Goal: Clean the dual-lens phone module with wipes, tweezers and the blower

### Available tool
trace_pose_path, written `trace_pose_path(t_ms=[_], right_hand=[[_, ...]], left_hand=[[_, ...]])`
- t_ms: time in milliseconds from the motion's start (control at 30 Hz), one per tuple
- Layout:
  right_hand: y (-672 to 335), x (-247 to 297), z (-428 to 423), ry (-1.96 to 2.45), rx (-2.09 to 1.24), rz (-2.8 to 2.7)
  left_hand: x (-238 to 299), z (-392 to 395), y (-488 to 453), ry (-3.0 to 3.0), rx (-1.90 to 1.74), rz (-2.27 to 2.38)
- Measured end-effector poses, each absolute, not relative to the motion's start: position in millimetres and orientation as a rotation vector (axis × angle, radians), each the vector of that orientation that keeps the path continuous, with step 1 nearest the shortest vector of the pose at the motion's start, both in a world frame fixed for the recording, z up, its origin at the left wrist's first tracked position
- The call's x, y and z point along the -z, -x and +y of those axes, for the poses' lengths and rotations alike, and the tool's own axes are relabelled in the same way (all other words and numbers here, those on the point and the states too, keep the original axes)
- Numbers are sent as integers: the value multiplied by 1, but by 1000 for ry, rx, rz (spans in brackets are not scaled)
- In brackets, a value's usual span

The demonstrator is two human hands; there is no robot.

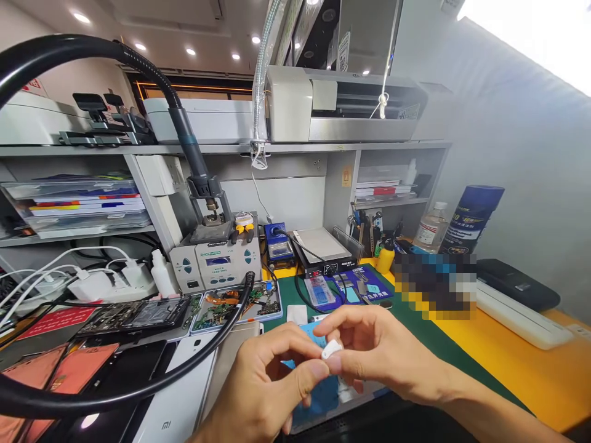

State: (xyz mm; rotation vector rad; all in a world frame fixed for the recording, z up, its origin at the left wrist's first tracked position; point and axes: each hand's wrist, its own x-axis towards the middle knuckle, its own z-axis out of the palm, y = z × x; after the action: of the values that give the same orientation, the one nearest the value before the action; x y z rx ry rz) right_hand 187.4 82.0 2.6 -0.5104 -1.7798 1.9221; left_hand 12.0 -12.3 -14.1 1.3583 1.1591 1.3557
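Note:
Over the blue work pad (pixel 325 394), my left hand (pixel 265 378) and my right hand (pixel 385 351) meet at a small white rounded piece (pixel 331 349), shaped like an earbud, with a tiny dark spot on it. Thumb and forefinger of my right hand pinch it from the right. From the left, my left thumb and forefinger close on its edge. My fingers cover part of the piece, so its full shape is hidden. Just beyond my hands lies a small white square pad (pixel 297 314) on the green mat (pixel 289 289).
A thick black hose (pixel 215 360) arcs across the left, over phones and a white phone back (pixel 178 394). Behind stand a hot-air station (pixel 221 261), a tray of circuit boards (pixel 231 311) and a flat heating plate (pixel 323 249). A spray can (pixel 473 218) stands right.

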Motion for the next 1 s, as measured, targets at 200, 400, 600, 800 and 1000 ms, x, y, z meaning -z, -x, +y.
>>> trace_pose_path(t_ms=[200, 400, 600, 800, 1000], right_hand=[[-188, -4, 79, 436, -1719, -1830], [-186, -1, 78, 356, -1645, -1847], [-187, 1, 76, 294, -1504, -1835], [-187, 3, 77, 291, -1470, -1890], [-186, 0, 76, 341, -1420, -1980]], left_hand=[[13, -16, -15, -1405, -1413, 1168], [11, -21, -19, -1635, -1594, 1197], [14, -20, -17, -1868, -1551, 1242], [13, -19, -13, -2002, -1487, 1252], [11, -19, -11, -2019, -1511, 1325]])
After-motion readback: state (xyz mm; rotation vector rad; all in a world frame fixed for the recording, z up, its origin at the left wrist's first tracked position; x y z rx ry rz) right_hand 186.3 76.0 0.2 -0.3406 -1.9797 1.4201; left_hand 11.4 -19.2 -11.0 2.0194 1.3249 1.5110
